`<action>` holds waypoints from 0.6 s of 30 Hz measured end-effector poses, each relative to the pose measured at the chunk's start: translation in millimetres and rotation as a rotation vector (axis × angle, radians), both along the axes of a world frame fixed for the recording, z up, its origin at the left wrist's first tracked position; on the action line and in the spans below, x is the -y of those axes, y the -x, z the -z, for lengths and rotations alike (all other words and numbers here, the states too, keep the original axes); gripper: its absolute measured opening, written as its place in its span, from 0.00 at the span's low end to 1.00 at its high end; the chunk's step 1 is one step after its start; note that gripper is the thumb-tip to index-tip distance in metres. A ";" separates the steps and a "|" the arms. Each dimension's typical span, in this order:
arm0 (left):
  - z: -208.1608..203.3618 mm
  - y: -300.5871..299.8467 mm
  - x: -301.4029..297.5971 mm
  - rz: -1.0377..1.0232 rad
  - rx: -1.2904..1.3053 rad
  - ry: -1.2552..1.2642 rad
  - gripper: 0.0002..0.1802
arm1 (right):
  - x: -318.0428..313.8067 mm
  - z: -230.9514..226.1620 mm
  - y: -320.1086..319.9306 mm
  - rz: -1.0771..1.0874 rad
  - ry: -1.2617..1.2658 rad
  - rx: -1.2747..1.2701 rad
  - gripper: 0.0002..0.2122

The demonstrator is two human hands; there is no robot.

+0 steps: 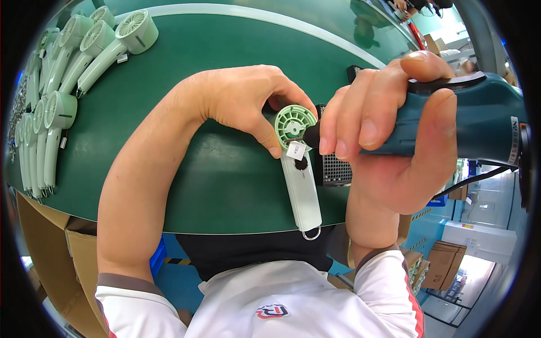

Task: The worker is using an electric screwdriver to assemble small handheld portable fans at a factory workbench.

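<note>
A pale green handheld fan (301, 194) lies on the green table, its round head away from me and its handle toward me, with a metal ring at the handle's end. My left hand (253, 104) grips the fan's head between thumb and fingers. In my right hand (389, 118) is a dark teal electric screwdriver (473, 121), wrapped by the fingers. Its black nose points left, and the thin bit reaches the fan's head. A small white tag (296, 150) covers part of the fan between head and handle.
Several more pale green fans (60, 110) are piled at the table's left. A black perforated box (336, 169) stands just right of the fan. Open cardboard boxes (51, 248) sit below the table's left edge. A black cable (473, 179) trails from the screwdriver.
</note>
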State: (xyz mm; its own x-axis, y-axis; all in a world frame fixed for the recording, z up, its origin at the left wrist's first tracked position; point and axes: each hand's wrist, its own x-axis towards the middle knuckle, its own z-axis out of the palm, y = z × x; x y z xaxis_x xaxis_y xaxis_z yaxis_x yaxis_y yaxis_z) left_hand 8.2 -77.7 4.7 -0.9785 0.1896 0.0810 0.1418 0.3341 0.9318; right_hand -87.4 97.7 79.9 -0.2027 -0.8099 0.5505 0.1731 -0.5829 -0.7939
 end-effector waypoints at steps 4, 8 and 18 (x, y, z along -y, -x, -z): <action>-2.0 -0.2 -1.4 0.007 -0.013 0.022 0.35 | -0.7 6.7 2.4 -0.028 0.026 0.049 0.22; 0.4 -0.6 -1.3 0.008 -0.031 0.033 0.36 | -1.3 13.5 4.7 0.093 -0.018 -0.153 0.19; 3.3 -2.2 -1.7 -0.034 -0.028 0.092 0.28 | 13.6 15.9 -16.0 0.299 -0.102 -0.383 0.10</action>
